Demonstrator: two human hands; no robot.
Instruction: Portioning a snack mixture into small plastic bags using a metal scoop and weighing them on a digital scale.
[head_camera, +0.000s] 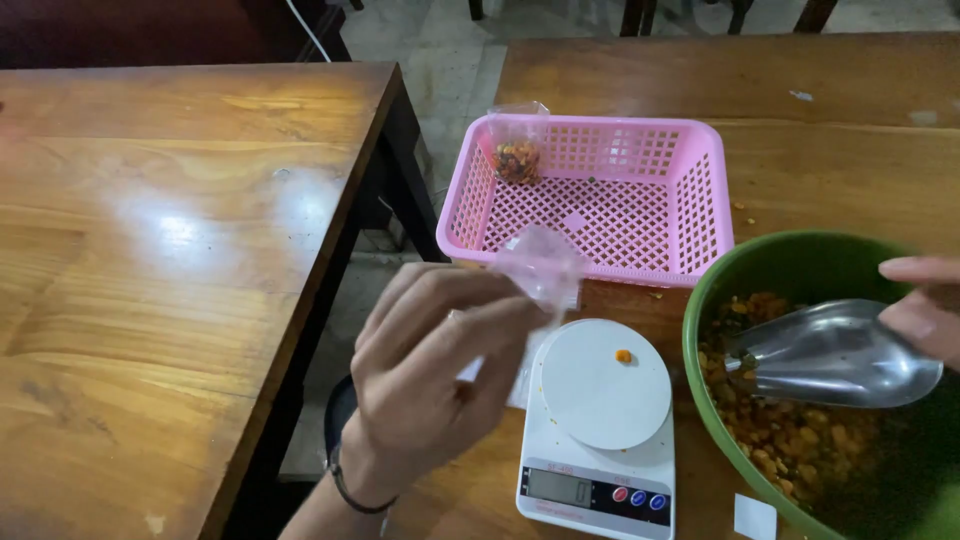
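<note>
My left hand (430, 370) pinches a small clear plastic bag (543, 268), empty, above the left side of a white kitchen scale (600, 440). One orange crumb (624, 356) lies on the scale's round platform. At the right edge my right hand (925, 300) grips a shiny metal scoop (835, 352). The scoop dips into a green bowl (720, 290) of yellow-orange mixed snack (790, 440). Behind the scale stands a pink plastic basket (700, 200), and one filled clear bag of snack (517, 150) leans in its far left corner.
The scale, bowl and basket rest on a brown wooden table (830, 110). A second wooden table (170, 250) stands to the left across a narrow gap of tiled floor. A small white paper slip (755, 517) lies near the front edge.
</note>
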